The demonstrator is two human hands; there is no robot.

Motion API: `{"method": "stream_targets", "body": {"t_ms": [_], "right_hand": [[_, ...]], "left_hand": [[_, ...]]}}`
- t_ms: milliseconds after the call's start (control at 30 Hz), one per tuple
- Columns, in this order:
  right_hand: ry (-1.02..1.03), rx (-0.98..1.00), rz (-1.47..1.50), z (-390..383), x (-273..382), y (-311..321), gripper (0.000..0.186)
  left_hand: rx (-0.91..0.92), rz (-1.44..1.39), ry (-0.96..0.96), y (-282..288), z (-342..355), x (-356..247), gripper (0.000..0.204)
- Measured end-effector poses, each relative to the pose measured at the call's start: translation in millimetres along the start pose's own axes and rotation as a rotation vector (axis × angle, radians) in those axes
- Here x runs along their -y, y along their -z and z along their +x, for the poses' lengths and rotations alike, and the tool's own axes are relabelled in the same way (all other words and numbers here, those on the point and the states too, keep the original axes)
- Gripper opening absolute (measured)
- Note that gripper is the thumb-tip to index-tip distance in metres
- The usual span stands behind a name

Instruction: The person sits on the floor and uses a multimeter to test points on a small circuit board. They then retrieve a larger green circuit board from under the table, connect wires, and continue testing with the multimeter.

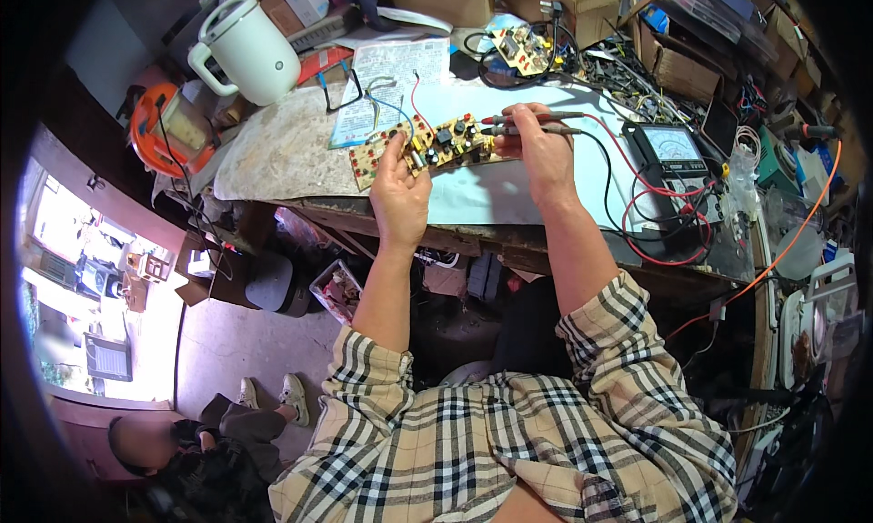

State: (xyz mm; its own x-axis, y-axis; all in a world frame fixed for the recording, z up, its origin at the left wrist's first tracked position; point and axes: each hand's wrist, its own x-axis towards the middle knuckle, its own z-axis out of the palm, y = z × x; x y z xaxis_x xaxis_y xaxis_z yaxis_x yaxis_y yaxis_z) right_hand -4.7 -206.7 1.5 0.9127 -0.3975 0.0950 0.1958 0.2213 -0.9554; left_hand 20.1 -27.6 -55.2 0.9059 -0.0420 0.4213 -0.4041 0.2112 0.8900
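A long tan circuit board (443, 141) with capacitors, red parts and loose blue and red wires lies tilted over the bench. My left hand (400, 191) is closed on its near edge, left of the middle. Between the fingers of my right hand (539, 150) are two test probes, a red one (498, 119) above and a black one (500, 131) below. Their tips point left at the board's right part; whether they touch it I cannot tell. Red and black leads run from the probes to an analog multimeter (671, 150) at the right.
A white lidded jug (244, 55) stands back left beside an orange bowl (155, 127). Another circuit board (523, 50) and a heap of cables (627, 73) lie at the back. A soldering iron (814, 132) with an orange cord hangs far right. A person (195, 441) sits lower left.
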Motion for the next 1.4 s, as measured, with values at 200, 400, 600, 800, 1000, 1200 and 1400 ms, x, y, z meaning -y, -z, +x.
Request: {"method": "stream_targets", "body": {"t_ms": [200,400,600,800,1000,1200,1400], "right_hand": [[0.029,0.002,-0.009,1,-2,0,0.022],[0.020,-0.011,-0.025,1,-2,-1,0.023],[0.029,-0.004,-0.022,1,-1,0,0.023],[0.091,-0.037,0.060,1,0,-2,0.025],[0.114,-0.071,0.123,1,2,-2,0.025],[0.113,-0.072,0.096,1,-1,-1,0.023],[0.129,-0.065,0.119,3,-3,-1,0.023]], "left_hand": [[-0.008,0.008,0.016,0,0,-2,0.063],[-0.007,0.006,0.014,1,0,0,0.063],[-0.016,0.035,-0.009,1,0,1,0.061],[-0.044,0.502,-0.173,-10,-10,-7,0.060],[-0.061,0.745,-0.360,-13,-14,-2,0.059],[-0.064,0.754,-0.382,-13,-15,-3,0.059],[-0.068,0.770,-0.396,-13,-16,0,0.057]]}}
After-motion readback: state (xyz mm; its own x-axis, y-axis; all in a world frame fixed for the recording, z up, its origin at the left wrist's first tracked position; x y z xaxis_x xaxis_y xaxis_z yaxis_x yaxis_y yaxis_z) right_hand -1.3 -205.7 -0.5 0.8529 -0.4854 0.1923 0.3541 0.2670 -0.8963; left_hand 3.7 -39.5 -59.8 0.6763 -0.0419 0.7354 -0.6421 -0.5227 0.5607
